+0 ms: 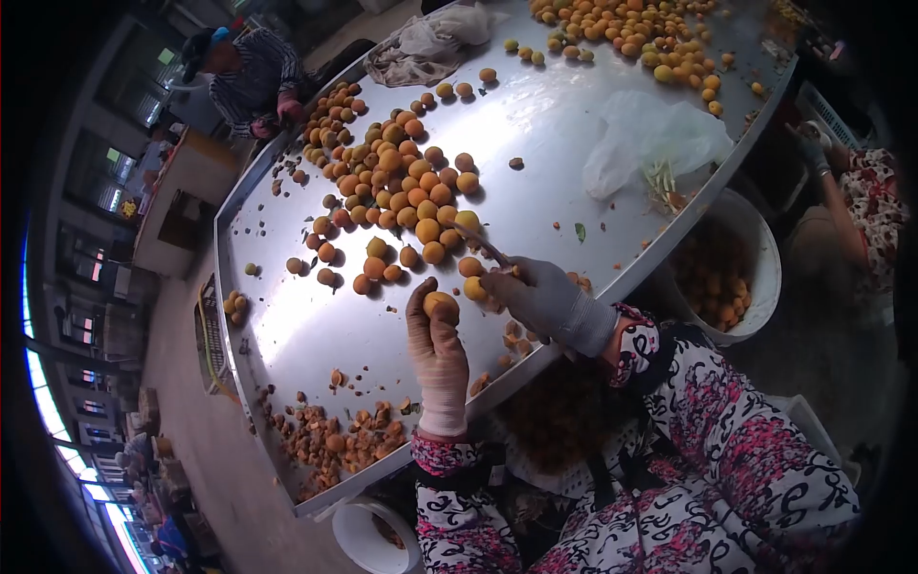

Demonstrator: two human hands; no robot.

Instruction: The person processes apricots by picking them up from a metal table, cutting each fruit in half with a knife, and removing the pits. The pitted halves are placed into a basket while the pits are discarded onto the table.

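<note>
The left hand [440,359] pinches a fruit [442,304]; the right hand [557,300] grips a thin tool [487,246]. If the fruit twists, the tool could jab the left hand.

Left hand [439,346] holds fruit [440,304]; right hand [557,300], possibly knife [485,244]
</note>
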